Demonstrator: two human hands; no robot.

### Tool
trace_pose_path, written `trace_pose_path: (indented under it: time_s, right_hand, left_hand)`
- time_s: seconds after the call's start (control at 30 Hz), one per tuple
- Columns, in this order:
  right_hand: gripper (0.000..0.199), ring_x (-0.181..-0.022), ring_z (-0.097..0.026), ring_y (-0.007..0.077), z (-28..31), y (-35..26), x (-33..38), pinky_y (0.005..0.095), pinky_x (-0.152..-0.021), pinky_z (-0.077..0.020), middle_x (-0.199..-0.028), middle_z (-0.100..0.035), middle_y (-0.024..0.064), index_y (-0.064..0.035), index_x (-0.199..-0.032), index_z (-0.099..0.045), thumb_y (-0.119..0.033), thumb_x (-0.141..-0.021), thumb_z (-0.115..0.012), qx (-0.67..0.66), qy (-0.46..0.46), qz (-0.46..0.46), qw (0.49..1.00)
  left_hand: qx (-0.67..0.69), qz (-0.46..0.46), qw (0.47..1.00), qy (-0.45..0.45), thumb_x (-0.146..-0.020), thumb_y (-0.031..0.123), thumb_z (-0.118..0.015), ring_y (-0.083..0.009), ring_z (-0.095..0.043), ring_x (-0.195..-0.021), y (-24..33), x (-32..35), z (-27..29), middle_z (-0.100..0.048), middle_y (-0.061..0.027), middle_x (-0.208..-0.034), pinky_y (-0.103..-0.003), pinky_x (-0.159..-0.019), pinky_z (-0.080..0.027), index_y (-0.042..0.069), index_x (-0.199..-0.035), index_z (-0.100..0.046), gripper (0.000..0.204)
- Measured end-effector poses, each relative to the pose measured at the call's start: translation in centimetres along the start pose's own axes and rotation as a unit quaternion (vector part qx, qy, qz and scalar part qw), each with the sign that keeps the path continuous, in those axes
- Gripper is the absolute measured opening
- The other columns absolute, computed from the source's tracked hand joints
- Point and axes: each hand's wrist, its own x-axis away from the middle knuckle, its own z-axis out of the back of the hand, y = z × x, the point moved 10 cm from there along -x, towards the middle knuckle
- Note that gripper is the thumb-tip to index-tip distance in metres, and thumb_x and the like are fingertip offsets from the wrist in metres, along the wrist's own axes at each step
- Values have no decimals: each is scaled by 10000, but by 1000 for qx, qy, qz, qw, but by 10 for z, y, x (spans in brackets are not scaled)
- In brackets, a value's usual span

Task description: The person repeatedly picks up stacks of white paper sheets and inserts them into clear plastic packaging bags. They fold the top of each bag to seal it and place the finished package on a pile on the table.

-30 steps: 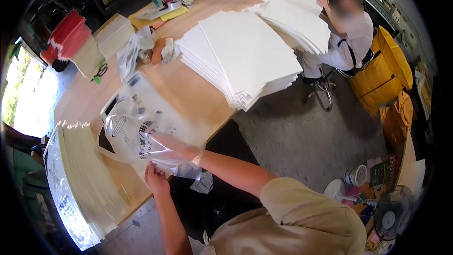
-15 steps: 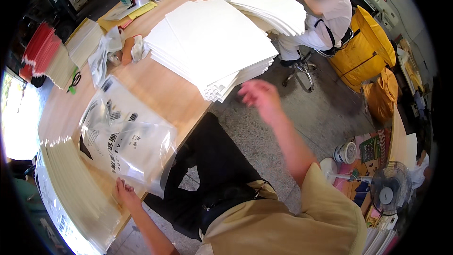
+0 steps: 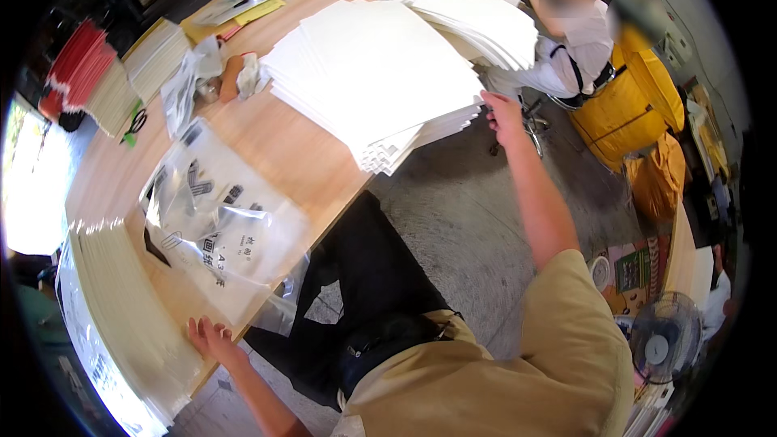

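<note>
My right hand [image 3: 507, 120] pinches the right corner of the top paper on a stack of large white sheets [image 3: 376, 69]. Fingers apart, my left hand [image 3: 214, 341] holds nothing at the table's near edge. It lies close beside a tall row of clear-wrapped paper packs [image 3: 133, 316]. Between my hands, a clear plastic bag [image 3: 243, 247] with dark print lies flat, its open end hanging over the edge.
A co-worker [image 3: 571, 40] sits at the far right, a hand on more white sheets [image 3: 477, 20]. Green-handled scissors [image 3: 136, 123], crumpled plastic [image 3: 182, 89] and red-and-cream stacks [image 3: 89, 73] occupy the left. Yellow sacks [image 3: 627, 109] and a fan [image 3: 665, 340] stand right.
My right hand has moved up and right to the stack's corner and taken hold of paper there. My left hand has come off the bag's edge, and its fingers have spread.
</note>
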Motion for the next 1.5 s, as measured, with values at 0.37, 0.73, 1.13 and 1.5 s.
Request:
trace_pose_path:
  time_s: [0.37,0.73,1.13,1.5]
  right_hand:
    - [325,-1078,-570,202,-48,-23,-2,323,-973,-441,-1152,-629,97,-74,-1169,-608,-214,-898,-721,-391,-98,-109,909]
    - [484,-1147,-597,333,-95,-60,45,555,-876,-545,-1247,-591,115,-78,-1302,-447,-68,-881,-685,-193,-102,22,976]
    - [505,-1246,-541,324,-74,-94,94,477,-1075,-452,-1359,-538,169,25,-1387,-439,48,-903,-583,-349,-151,59,923]
    - [583,-1313,-482,332,-96,-65,265,453,-1106,-398,-1438,-466,190,57,-1464,-332,-88,-953,-573,-211,-332,49,918]
  left_hand:
    - [16,7,1000,-19,-952,177,-618,-86,-518,-760,-17,-7,8,-517,6,-1114,-245,-601,-398,143,-1340,-494,409]
    - [47,6,998,-30,-953,159,-605,-84,-523,-774,-10,5,9,-520,9,-1141,-236,-604,-406,137,-1357,-488,421]
    - [53,-91,971,-213,-946,40,-543,-115,-563,-754,55,57,-73,-603,-73,-1044,-258,-641,-468,16,-1246,-538,301]
    - [348,178,827,-405,-932,473,-623,-268,-500,-1294,91,143,-184,-441,-105,-1474,-443,-1042,-439,77,-1515,-284,783]
